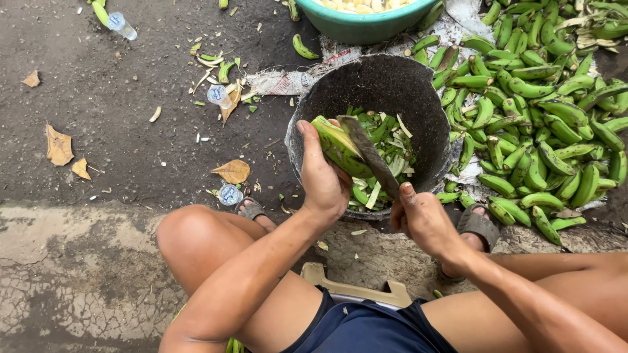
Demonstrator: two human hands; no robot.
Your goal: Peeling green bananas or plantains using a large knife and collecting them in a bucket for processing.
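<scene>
While the left hand grips a green banana over the dark bucket, I see its fingers wrapped round the fruit, thumb up top. Right hand has fingers closed on a knife, blade laid across the banana. Bucket holds green peel scraps, approx. a shallow layer at the bottom; walls above it bare. Teal basin at top edge holds pale peeled pieces, partly cut off by frame. Big pile of green bananas sits just right of the bucket, touching its rim side. Left of the bucket, ground is open w/ dry leaves, small plastic cups and scraps. Knees flank the bucket close; small stool under me.
</scene>
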